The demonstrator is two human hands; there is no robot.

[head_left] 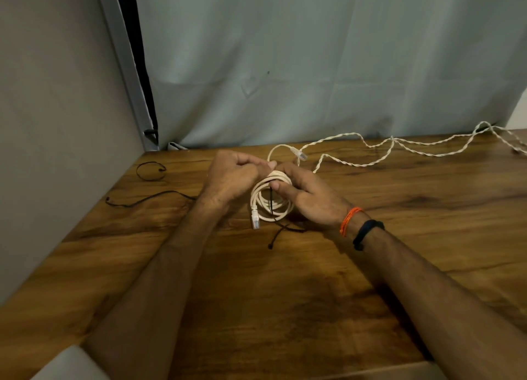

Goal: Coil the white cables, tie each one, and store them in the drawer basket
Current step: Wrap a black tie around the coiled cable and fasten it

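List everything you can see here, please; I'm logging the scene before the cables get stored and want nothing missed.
coiled cable: one, white, plug ends showing, held at table centre
black tie under the coil: one, black, running through and below the coil
twisted cable: one, white, loose along the far right of the table
looped black tie: one, black, far left of the table
straight black tie: one, black, left of the hands
table: one, brown wood grain
curtain: one, pale grey-green, behind the table
wristbands: two, orange and black, right wrist
left hand: grips the coil's top
right hand: pinches the coil's top
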